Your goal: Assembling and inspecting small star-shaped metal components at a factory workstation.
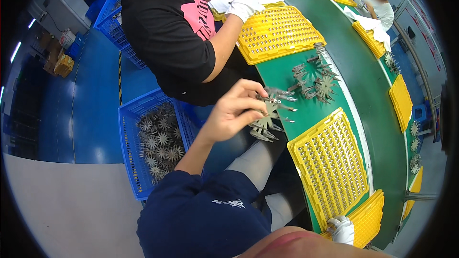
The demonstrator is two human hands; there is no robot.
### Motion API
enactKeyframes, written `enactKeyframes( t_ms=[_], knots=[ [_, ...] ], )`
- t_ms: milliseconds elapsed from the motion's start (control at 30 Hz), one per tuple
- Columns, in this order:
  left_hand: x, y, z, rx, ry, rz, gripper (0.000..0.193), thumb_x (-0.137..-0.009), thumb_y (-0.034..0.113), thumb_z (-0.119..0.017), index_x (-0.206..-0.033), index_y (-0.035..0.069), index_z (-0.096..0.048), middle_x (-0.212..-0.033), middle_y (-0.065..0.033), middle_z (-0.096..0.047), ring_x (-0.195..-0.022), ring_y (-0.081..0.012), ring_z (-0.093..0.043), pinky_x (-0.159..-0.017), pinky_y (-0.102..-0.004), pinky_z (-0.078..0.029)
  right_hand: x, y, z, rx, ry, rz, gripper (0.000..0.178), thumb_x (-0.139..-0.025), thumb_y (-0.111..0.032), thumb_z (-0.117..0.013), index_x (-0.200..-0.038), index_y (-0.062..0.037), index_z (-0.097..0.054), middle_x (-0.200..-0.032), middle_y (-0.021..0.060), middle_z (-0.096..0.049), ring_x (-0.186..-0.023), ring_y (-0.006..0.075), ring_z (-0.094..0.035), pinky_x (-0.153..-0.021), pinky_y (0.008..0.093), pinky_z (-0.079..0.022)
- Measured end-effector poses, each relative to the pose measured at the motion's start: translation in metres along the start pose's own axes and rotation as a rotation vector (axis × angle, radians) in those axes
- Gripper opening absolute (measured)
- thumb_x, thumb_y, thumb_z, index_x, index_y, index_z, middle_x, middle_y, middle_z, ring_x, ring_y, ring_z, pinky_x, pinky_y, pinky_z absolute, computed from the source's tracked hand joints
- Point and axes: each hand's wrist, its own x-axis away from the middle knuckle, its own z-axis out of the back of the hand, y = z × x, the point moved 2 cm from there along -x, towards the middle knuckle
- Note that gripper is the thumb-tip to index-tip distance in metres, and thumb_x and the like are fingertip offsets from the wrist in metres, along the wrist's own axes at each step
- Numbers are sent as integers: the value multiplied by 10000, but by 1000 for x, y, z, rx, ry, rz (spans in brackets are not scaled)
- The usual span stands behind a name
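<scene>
My bare left hand [232, 114] is raised at the table's near edge. Its fingers pinch a star-shaped metal rack [266, 118] with several prongs sticking out around it. At the bottom, my right hand [341, 231] wears a white glove, its fingers curled at the near corner of a yellow tray [292, 149]. Anything inside those fingers is too small to make out. Rows of small shiny metal parts fill that tray. Beneath the right hand's side lies another yellow tray [370, 217], partly overlapped by the first.
More star-shaped racks [325, 85] stand on the green table [306, 110] beyond the tray. A co-worker in a black shirt [167, 33] works at another yellow tray [282, 33]. To my left, a blue basket [125, 138] holds several racks. Another person [377, 2] sits across the table.
</scene>
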Motion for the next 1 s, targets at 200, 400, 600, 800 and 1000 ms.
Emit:
enactKeyframes(
  t_ms=[200,400,600,800,1000],
  knots=[
    [-21,22,40,808,-61,-418,169,-892,123,-727,-849,-39,-707,-1241,-197,-526,-923,-243,-611,-852,-380,-539,-4,-5,3,-62,96,35,375,-542,54,-780,-868,-128,-746,-877,108,-688,-854,308,-643,-727,404,-529],
    [-25,26,56,840,-370,-436,116,-847,1,-722,-806,-99,-679,-1268,-243,-443,-746,-213,-564,-695,-352,-474,-7,13,-13,3,58,8,286,-557,4,-779,-805,-136,-752,-836,94,-678,-845,304,-636,-710,412,-515],
    [7,5,34,304,-161,-27,136,-783,46,-786,-882,-38,-749,-992,-70,-446,-846,-161,-538,-765,-270,-455,2,31,-33,-189,55,-127,233,-587,-21,-769,-796,-121,-753,-804,102,-657,-807,296,-629,-698,405,-500],
    [17,-7,36,266,-64,117,146,-800,73,-775,-908,-23,-753,-933,-46,-476,-860,-145,-496,-757,-257,-426,-9,5,-2,35,13,57,171,-626,-30,-740,-780,-107,-741,-781,104,-645,-787,272,-626,-689,395,-499],
    [14,-3,35,200,-52,71,151,-806,85,-769,-911,-23,-753,-929,-51,-488,-864,-147,-499,-764,-254,-425,-12,20,-21,-878,-99,-621,156,-620,-92,-741,-771,-128,-734,-764,85,-643,-783,285,-612,-699,405,-484]
  ],
)
